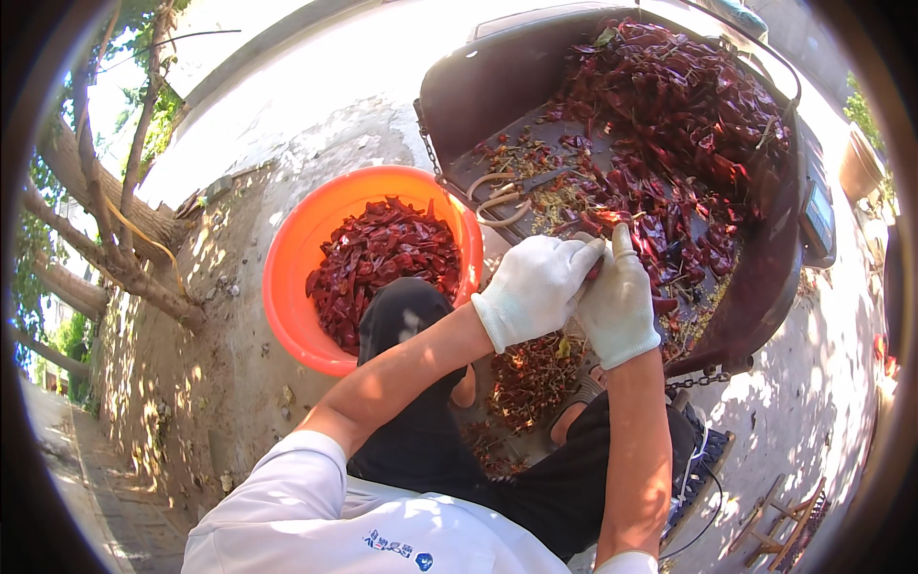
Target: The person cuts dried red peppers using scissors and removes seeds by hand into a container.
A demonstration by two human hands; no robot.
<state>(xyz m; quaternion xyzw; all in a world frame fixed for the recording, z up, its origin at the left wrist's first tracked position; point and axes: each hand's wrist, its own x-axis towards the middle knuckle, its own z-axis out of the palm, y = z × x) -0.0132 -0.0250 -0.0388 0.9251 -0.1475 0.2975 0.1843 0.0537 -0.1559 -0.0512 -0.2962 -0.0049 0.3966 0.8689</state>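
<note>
White knit gloves cover both hands. My left hand (539,283) and my right hand (618,294) meet over the near edge of a dark cart bed, fingertips together around a dried red chili pepper (594,270), mostly hidden by the fingers. Just beyond them lie loose dried chilies (649,229), seeds and stems on the bed. Scissors with tan-wrapped handles (502,197) rest at the bed's near left edge, blades pointing right. Left of my hands stands an orange plastic basin (287,287), partly filled with dark red chili pieces (387,251).
A large heap of dried chilies (688,93) fills the cart's far right. Chains (699,380) hang at its corners. Stems and scraps (534,380) lie between my feet. Tree trunks (122,208) stand left; a small wooden stool (785,520) is at lower right.
</note>
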